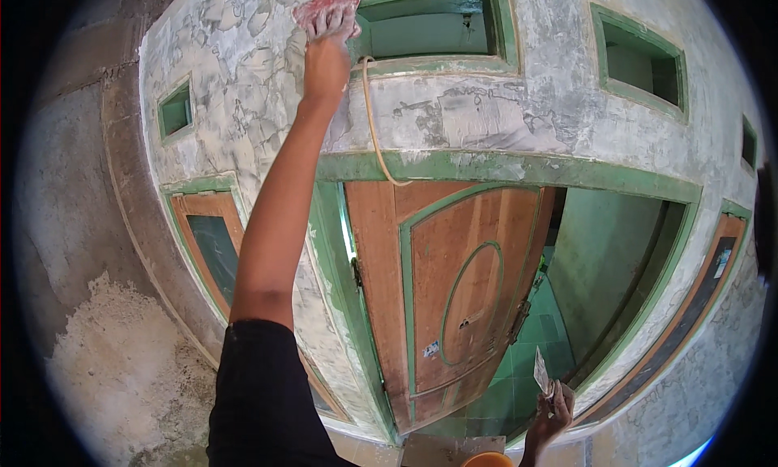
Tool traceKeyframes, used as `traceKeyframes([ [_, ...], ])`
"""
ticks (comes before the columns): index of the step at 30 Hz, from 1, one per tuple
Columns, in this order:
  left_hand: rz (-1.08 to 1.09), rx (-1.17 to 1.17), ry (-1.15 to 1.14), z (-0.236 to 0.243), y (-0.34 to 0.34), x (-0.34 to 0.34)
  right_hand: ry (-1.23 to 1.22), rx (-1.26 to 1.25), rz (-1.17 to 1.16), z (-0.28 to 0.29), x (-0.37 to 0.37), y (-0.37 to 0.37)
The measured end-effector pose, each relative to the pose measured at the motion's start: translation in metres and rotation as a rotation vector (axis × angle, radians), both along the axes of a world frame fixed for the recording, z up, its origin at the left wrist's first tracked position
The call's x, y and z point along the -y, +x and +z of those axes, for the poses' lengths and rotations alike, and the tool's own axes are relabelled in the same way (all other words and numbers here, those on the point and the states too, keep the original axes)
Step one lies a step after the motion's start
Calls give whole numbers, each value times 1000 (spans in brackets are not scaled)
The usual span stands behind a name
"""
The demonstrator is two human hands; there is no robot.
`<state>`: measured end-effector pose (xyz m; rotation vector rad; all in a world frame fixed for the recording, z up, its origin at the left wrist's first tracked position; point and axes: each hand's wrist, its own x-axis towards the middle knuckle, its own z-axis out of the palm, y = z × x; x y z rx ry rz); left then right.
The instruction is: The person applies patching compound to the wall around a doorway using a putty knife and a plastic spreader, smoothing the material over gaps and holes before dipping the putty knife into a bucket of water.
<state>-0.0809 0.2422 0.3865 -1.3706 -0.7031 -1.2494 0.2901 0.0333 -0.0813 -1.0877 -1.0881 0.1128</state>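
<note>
My left arm reaches high up the wall. At its end my left hand [331, 29] is closed around a red, putty-smeared spreader [327, 2], which lies against the wall [243, 70] beside a green-framed vent opening [433, 25]. Grey and white putty patches cover the wall around it. Lower down on the right, my right hand [554, 409] grips a scraper [540, 370] whose pale, putty-coated blade points upward. This hand is in front of the doorway, away from the wall surface. Its fingers are wrapped round the scraper's lower part.
A brown wooden door [462, 297] with green trim stands partly open in a green frame [519, 169]. A beige cable [373, 127] hangs from the vent. The rim of an orange bucket [488, 460] shows at the bottom edge. Windows flank the doorway.
</note>
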Motion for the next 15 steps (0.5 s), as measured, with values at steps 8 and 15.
traceKeyframes([
  [8, -32, 97, 127, -10, 9, 16, -16, 1, -8, -2, 5, 15],
  [15, 17, 9, 22, -15, 33, 7, 34, -86, -23, 17, 13, 6],
])
